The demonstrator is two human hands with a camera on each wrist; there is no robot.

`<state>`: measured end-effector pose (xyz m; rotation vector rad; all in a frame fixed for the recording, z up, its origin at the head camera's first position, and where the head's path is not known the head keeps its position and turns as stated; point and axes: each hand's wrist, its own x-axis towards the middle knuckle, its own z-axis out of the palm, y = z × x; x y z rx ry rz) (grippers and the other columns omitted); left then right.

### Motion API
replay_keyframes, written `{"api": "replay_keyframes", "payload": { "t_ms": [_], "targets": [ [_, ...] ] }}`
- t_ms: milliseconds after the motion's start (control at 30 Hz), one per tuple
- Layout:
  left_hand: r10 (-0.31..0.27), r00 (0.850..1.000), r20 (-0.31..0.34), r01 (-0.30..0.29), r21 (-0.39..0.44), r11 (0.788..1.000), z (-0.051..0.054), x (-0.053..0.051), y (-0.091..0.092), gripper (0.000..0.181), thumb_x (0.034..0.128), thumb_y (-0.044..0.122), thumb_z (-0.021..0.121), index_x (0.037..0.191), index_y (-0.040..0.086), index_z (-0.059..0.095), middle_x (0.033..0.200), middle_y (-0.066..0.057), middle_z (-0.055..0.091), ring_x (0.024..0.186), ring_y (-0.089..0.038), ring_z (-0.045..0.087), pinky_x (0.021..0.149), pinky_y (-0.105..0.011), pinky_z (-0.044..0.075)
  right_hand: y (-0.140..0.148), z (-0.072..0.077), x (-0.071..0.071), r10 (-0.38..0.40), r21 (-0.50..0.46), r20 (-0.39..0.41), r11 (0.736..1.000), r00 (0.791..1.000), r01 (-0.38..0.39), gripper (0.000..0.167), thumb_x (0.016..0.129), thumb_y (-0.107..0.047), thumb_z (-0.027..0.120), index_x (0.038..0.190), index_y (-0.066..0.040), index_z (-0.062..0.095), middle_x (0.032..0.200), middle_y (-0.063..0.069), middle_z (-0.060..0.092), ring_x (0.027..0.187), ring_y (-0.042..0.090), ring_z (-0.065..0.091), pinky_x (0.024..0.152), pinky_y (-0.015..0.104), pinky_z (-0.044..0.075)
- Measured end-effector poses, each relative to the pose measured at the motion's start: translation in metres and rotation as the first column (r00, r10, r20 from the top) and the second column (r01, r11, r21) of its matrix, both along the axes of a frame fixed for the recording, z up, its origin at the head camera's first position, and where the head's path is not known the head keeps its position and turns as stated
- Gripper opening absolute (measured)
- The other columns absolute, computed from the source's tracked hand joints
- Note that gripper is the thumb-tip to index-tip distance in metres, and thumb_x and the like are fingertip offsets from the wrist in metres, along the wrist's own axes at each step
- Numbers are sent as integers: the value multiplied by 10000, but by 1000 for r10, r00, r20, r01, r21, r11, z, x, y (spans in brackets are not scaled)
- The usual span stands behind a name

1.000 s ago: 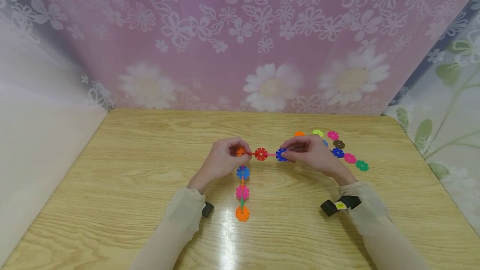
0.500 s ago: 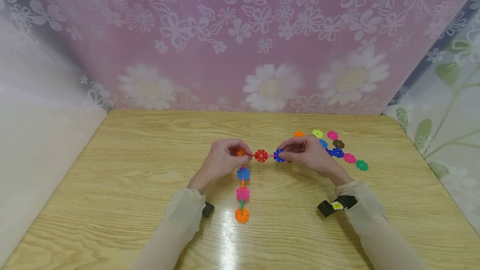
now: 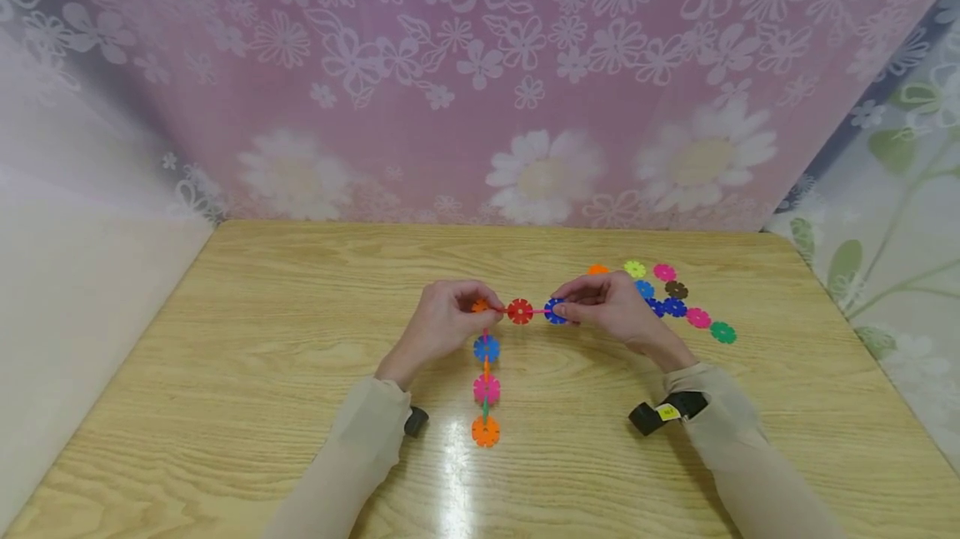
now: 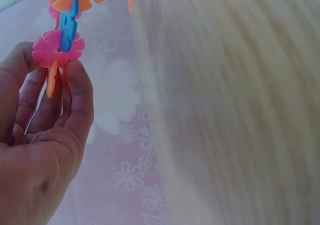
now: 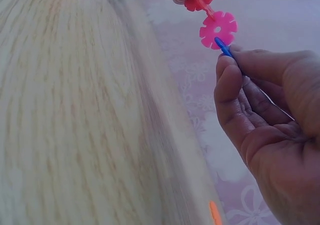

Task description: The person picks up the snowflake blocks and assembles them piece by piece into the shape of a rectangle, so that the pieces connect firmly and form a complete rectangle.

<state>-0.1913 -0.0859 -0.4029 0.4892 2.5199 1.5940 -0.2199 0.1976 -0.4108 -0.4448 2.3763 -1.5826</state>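
Observation:
Notched plastic interlocking discs are joined into a corner-shaped chain. My left hand (image 3: 446, 318) pinches the chain at its corner, partly covering an orange disc (image 3: 479, 306). A blue disc (image 3: 486, 348), a pink disc (image 3: 487, 389) and an orange disc (image 3: 485, 431) run down from there, with edge-on discs between. Rightward, a red disc (image 3: 521, 311) leads to a dark blue disc (image 3: 553, 311), which my right hand (image 3: 611, 311) pinches between thumb and fingers. In the right wrist view this blue disc (image 5: 223, 46) is edge-on, slotted into a pink disc (image 5: 218, 30).
Loose discs lie on the wooden table (image 3: 300, 272) beyond and right of my right hand, among them a yellow disc (image 3: 634, 269), a brown disc (image 3: 677, 290) and a green disc (image 3: 723, 332). A floral curtain (image 3: 420, 131) hangs behind the table.
My right hand has shifted slightly left with the dark blue disc. The chain's lower arm sits a little lower in view. My left hand stays nearly in place.

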Motion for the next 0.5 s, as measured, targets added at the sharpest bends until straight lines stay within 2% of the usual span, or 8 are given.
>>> {"api": "replay_keyframes", "payload": {
  "t_ms": [167,367,500],
  "targets": [
    [11,1000,3,-11,8,1000,0,0,-1,87,924,176,755,980,121,794,926,29,773,693,-149,670,607,-268,496,-2,-1,-1,-12,-20,-2,1000,1000,12,230,922,-78,750,1110,52,727,963,180,751,788,246,747,704,352,616],
    [14,1000,1,-14,16,1000,2,0,-1,70,923,161,752,967,128,796,924,-5,786,693,-227,679,579,-244,460,-5,-2,-1,-26,-67,9,997,1000,27,237,920,-42,741,1115,90,711,873,-16,759,774,212,755,720,361,626],
    [19,1000,2,-19,18,1000,0,0,-1,61,922,167,755,956,137,796,909,4,785,714,-293,686,570,-237,448,-7,-4,-1,-37,-96,7,995,999,37,237,918,-32,742,1110,103,707,888,-31,766,759,188,752,727,355,630]
  ]
}}
